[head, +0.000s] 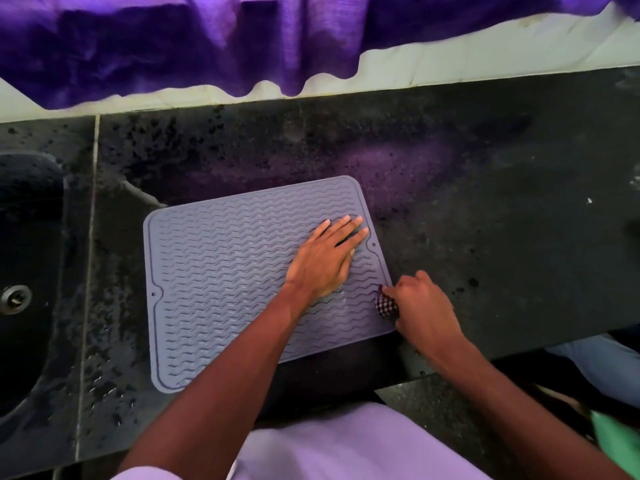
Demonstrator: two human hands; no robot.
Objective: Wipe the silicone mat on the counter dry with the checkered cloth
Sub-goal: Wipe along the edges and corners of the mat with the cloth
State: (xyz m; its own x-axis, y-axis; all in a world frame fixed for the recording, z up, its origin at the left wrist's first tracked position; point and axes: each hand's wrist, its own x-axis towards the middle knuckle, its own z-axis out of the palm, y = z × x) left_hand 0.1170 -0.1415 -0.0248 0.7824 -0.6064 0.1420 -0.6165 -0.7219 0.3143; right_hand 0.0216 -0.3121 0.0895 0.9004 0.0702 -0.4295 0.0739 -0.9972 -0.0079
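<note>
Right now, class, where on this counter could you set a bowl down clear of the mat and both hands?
Widest bare patch: counter right of the silicone mat, beyond the right hand gripping the checkered cloth. A wet band runs between mat and back wall. Crowded: the mat's right end, where the left hand lies flat.

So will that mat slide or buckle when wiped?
Probably floppy: the silicone mat is thin and lies flat. It may slide, since the counter looks wet; the left hand pressing flat on it fits that.
</note>
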